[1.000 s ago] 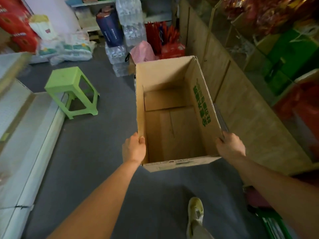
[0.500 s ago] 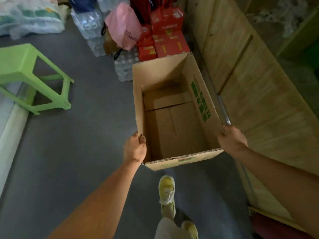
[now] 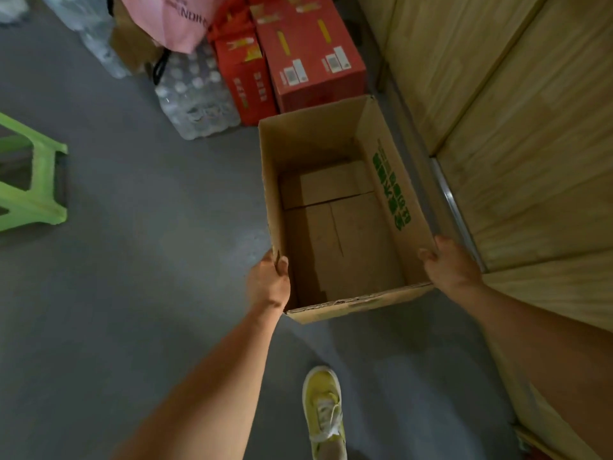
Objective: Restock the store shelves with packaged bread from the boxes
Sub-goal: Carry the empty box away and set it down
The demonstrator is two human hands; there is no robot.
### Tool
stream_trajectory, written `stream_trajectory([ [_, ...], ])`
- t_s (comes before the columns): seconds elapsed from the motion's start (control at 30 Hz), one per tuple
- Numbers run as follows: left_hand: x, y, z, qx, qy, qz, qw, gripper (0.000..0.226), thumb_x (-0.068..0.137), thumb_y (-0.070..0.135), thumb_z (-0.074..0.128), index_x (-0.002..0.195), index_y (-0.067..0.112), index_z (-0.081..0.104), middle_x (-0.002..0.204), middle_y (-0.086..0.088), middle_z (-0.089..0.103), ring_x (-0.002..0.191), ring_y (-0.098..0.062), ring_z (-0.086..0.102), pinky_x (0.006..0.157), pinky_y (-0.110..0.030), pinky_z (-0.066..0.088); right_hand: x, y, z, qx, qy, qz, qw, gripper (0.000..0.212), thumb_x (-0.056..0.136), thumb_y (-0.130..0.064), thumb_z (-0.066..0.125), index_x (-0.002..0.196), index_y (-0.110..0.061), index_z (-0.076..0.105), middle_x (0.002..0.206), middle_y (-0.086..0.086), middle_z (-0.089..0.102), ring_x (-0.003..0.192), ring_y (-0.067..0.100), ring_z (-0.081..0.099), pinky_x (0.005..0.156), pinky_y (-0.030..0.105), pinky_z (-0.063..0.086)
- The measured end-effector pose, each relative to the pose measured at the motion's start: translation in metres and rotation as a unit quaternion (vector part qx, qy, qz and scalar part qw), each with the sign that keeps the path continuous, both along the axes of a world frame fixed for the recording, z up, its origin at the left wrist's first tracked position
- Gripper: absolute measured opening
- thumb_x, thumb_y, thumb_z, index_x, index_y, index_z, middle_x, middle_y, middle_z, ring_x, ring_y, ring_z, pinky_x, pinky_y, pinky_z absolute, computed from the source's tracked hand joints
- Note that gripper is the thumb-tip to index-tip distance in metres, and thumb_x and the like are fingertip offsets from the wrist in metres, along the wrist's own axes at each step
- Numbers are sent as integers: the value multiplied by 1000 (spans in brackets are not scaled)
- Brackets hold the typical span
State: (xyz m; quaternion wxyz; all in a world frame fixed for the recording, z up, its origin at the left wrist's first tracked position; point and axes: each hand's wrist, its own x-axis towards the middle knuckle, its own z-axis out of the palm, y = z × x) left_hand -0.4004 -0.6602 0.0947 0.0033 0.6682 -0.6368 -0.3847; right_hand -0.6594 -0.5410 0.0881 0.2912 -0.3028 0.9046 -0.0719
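We see a lime-green plastic stool far left on the grey floor | left hand grips the near-left wall, thumb inside | open brown cardboard box, nothing inside, held above floor, mouth up, long axis pointing away from us | right hand clasps near-right corner | wooden panelling just right.

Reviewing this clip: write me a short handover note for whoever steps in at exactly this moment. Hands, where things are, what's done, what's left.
Left hand: grip on the left rim of the open brown cardboard box with green print, thumb inside.
Right hand: grip on the right rim near the same end.
The box is held above the grey floor, beside the light wooden counter; nothing shows inside it, no bread.
Ahead on the floor: red cartons, wrapped water bottles, a pink bag. A green plastic stool is at left.
Done: this box looks unloaded.
Left: probably set it down, then fetch a full box; no shelves in view.
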Motion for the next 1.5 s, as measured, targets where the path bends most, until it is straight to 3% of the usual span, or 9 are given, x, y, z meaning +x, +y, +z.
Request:
stream_trajectory([
  [0.07, -7, -7, -10, 55, 22, 7, 998, 39, 104, 22, 47, 140, 9, 48, 127, -16, 63, 115, -37, 60, 86, -30, 45, -3, -10, -6, 35, -20, -10, 999, 45, 97, -23, 53, 139, -12, 44, 138, 17, 51, 124, 36, 51, 97, 42, 44],
  [0.17, -9, -11, -24, 146, 71, 85, 983, 54, 99, 20, 55, 149, 16, 37, 135, -12, 58, 115, -37, 61, 98, -50, 51, 1, -23, -5, 58, -46, -27, 997, 66, 89, -17, 61, 149, -14, 34, 148, 14, 43, 135, 34, 41, 109, 43, 38],
  [0.3, -19, -1, 16, 192, 163, 199, 947, 39, 102, 9, 49, 140, 7, 46, 108, -6, 57, 77, -25, 59, 65, -35, 51, 25, -41, 18, -9, -92, -44, 995, 31, 90, -13, 58, 120, -7, 64, 124, 16, 63, 118, 33, 57, 96, 35, 45],
  [0.43, -14, 10, 58, 220, 219, 248, 918, 37, 105, 9, 43, 141, 5, 46, 118, -13, 62, 92, -26, 63, 77, -37, 54, 57, -45, 60, -79, -184, -81, 976, 28, 93, -16, 58, 119, -17, 66, 122, 3, 63, 117, 21, 57, 98, 28, 44],
  [0.57, 5, 28, 109, 226, 280, 299, 884, 34, 106, 15, 42, 139, 6, 49, 120, -13, 65, 94, -25, 66, 77, -34, 57, 92, -33, 111, -134, -239, -113, 955, 15, 95, -16, 58, 104, -24, 67, 107, -2, 67, 102, 16, 63, 94, 37, 53],
  [0.97, 118, 134, 274, 145, 396, 409, 809, 32, 106, 21, 38, 134, 13, 52, 111, -2, 67, 90, -15, 67, 78, -27, 49, 202, 44, 287, -227, -345, -84, 907, 31, 95, -15, 58, 126, -19, 56, 105, 3, 69, 89, 16, 70, 84, 37, 59],
  [1.13, 186, 191, 343, 88, 481, 494, 718, 10, 101, 22, 49, 109, 21, 56, 106, -1, 68, 81, -13, 65, 72, -27, 46, 257, 80, 350, -246, -389, -48, 887, 19, 98, -25, 56, 115, -19, 61, 101, 2, 71, 82, 13, 71, 75, 29, 56],
  [1.3, 260, 252, 409, 19, 555, 555, 620, 13, 102, 23, 46, 103, 20, 59, 96, 1, 69, 86, -14, 65, 76, -29, 48, 322, 107, 408, -220, -460, -21, 860, 24, 100, -35, 49, 103, -17, 64, 90, 4, 73, 74, 16, 69, 70, 31, 53],
  [1.5, 356, 344, 468, -80, 591, 593, 541, 21, 102, 32, 45, 107, 19, 60, 98, 0, 70, 87, -15, 66, 76, -29, 50, 427, 158, 471, -204, -539, 75, 814, 32, 101, -38, 47, 104, -12, 63, 84, 7, 72, 68, 17, 66, 61, 29, 49],
])
